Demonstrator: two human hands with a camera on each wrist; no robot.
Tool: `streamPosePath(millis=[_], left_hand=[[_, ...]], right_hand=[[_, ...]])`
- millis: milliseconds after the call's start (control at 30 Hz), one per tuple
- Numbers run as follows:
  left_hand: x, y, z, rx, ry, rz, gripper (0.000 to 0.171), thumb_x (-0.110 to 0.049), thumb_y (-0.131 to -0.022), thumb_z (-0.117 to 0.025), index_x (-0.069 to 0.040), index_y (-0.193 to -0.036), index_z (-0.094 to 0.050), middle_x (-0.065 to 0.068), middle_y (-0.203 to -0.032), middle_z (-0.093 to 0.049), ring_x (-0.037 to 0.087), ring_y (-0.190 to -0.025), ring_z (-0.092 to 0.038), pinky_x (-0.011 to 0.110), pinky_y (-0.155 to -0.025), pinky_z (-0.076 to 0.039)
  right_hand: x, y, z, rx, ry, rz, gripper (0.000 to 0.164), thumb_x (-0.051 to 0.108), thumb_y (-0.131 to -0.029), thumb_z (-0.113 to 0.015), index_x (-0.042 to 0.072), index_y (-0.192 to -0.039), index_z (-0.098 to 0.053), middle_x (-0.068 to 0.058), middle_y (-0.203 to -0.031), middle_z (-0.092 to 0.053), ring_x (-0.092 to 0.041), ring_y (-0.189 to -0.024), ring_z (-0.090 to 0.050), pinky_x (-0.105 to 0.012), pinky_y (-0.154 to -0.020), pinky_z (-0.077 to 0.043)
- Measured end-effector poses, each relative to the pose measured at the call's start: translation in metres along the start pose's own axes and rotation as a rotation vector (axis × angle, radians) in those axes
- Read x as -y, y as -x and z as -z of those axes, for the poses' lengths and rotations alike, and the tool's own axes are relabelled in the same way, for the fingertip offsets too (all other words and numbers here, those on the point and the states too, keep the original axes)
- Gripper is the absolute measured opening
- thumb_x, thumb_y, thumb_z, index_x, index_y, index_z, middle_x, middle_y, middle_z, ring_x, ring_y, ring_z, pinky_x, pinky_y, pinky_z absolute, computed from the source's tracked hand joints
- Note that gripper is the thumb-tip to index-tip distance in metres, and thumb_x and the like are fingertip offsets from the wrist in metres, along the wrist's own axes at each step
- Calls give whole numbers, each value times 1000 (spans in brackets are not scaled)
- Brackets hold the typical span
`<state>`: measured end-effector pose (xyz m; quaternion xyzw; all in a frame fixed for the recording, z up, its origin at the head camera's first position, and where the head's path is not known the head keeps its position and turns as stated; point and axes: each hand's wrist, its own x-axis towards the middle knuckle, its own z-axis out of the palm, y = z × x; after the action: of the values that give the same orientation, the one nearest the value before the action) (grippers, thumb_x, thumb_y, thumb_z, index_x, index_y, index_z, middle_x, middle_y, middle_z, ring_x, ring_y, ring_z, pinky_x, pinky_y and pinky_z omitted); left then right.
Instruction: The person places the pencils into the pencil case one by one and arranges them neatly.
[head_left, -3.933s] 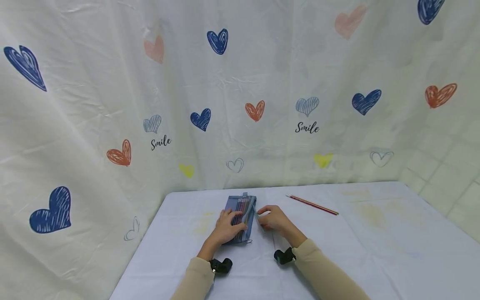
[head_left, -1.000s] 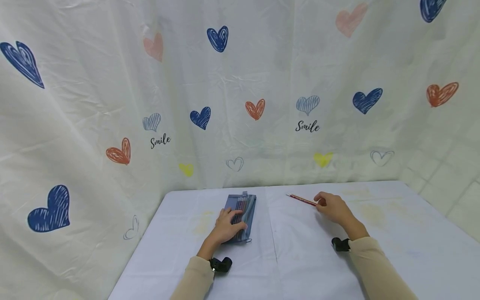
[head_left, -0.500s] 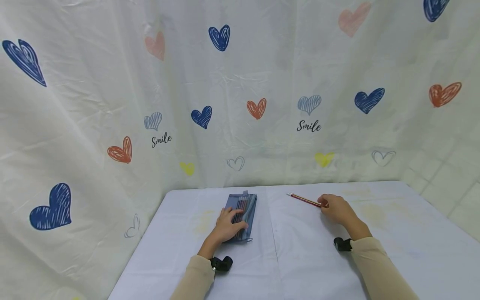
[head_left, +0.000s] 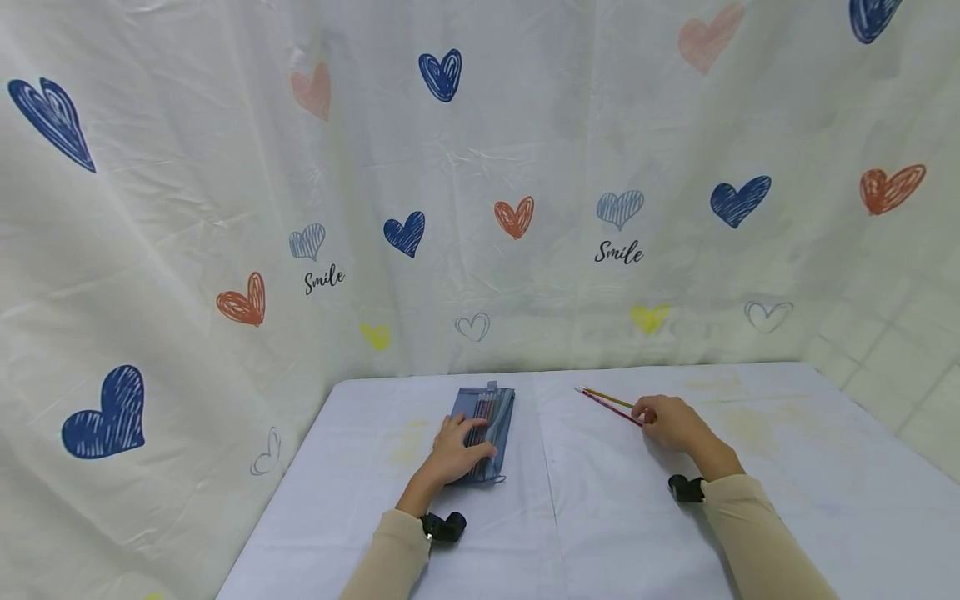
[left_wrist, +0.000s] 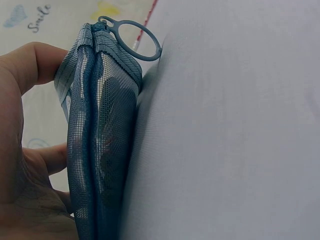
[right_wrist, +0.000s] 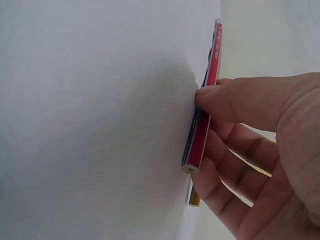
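My left hand rests with spread fingers on a blue mesh pencil case lying on the white-covered table. Several pencils show through its top. In the left wrist view, the case's zipper edge and a blue pull ring face me, with the thumb against the upper face. Farther right, my right hand pinches a red pencil near its end, thumb on top in the right wrist view. A yellow pencil fans out from it; its end pokes out below the fingers. Whether they grip it too, I cannot tell.
A white table cover with faint yellow stains spreads under everything. Behind the table hangs a white curtain printed with hearts and "Smile". Each wrist carries a small black camera, the left one just below the pencil case.
The right hand has left the pencil case and moved right to the pencils. These lay together and now fan apart, the red one's end shifted toward me. The left hand stays put.
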<state>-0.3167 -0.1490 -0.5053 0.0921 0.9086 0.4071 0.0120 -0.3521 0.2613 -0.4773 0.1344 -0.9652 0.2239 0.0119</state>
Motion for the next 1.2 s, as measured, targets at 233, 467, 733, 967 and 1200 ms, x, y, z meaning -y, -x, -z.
streamPosePath(millis=[233, 467, 733, 967, 1200], left_hand=[[-1, 0, 1, -1, 7, -3, 68, -44, -82, -69, -21, -145, -58, 23, -166, -28, 49, -157, -8, 79, -115, -14], [-1, 1, 0, -2, 8, 0, 68, -44, -82, -69, -20, -145, -58, 22, -166, -28, 49, -157, -9, 79, -115, -15], [-2, 1, -1, -5, 20, 18, 67, -43, -82, -69, -22, -144, -58, 21, -167, -28, 48, -158, -8, 78, -115, -15], [-3, 2, 1, 2, 18, 2, 68, -43, -82, -69, -20, -144, -58, 22, -166, -28, 49, -157, -8, 79, -115, -15], [-4, 3, 1, 0, 23, 6, 68, -43, -81, -70, -20, -144, -58, 22, -166, -28, 49, -157, -9, 79, -115, -15]], right_hand=[[3, 1, -1, 26, -10, 32, 20, 0, -84, -66, 6, -102, -70, -5, -83, -63, -19, -71, -54, -32, -61, -44], [4, -1, -4, 69, -58, -12, 23, -1, -81, -65, 8, -103, -68, -4, -82, -63, -17, -65, -56, -31, -55, -46], [8, -1, -4, 78, -70, 15, 23, -1, -79, -68, 7, -100, -67, -3, -82, -63, -17, -69, -56, -31, -60, -47], [13, 0, -5, 70, -90, 33, 22, -1, -79, -68, 5, -100, -67, -2, -79, -64, -15, -68, -56, -29, -61, -46], [17, -1, -8, 84, -161, 19, 26, -1, -79, -68, 3, -104, -67, -3, -79, -64, -15, -66, -58, -31, -59, -49]])
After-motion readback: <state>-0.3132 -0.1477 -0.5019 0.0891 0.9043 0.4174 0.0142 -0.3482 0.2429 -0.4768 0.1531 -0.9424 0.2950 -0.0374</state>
